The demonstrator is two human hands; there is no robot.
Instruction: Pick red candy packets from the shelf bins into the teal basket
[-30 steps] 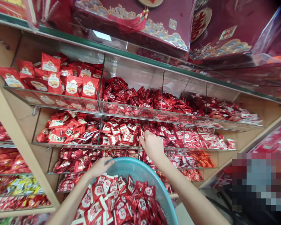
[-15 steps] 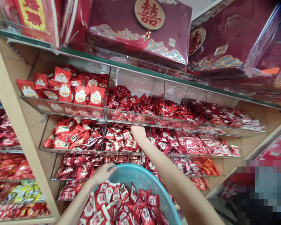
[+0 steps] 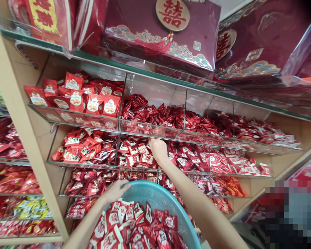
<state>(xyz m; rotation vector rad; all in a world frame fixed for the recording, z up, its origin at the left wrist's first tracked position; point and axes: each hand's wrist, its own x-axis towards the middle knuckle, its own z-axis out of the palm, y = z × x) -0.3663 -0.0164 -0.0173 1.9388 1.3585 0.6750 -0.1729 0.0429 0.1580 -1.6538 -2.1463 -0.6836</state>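
A blue plastic basket point(image 3: 189, 221) stands in front of me, filled with small red and white wrapped packets point(image 3: 134, 228). At its far left rim, my left hand point(image 3: 116, 191) is closed over the edge. My right hand point(image 3: 158, 150) reaches into the second shelf row, under the clear lip of the row above. It is over a compartment of red packets with white patches point(image 3: 134, 152), beside one of dark red packets with round white labels point(image 3: 189, 155). Its fingertips are hidden among the packets, so whether it holds one cannot be seen.
Glass shelves with clear dividers hold several rows of red packets point(image 3: 93, 100). Maroon gift boxes point(image 3: 160, 31) stand on the top glass shelf point(image 3: 93, 57). A wooden upright point(image 3: 23, 121) separates another candy rack at left. A pixelated patch covers the lower right.
The view has shifted slightly, so the shelves appear a little farther right. My right hand stays at the same compartment, its wrist turned slightly; my left hand remains on the basket rim.
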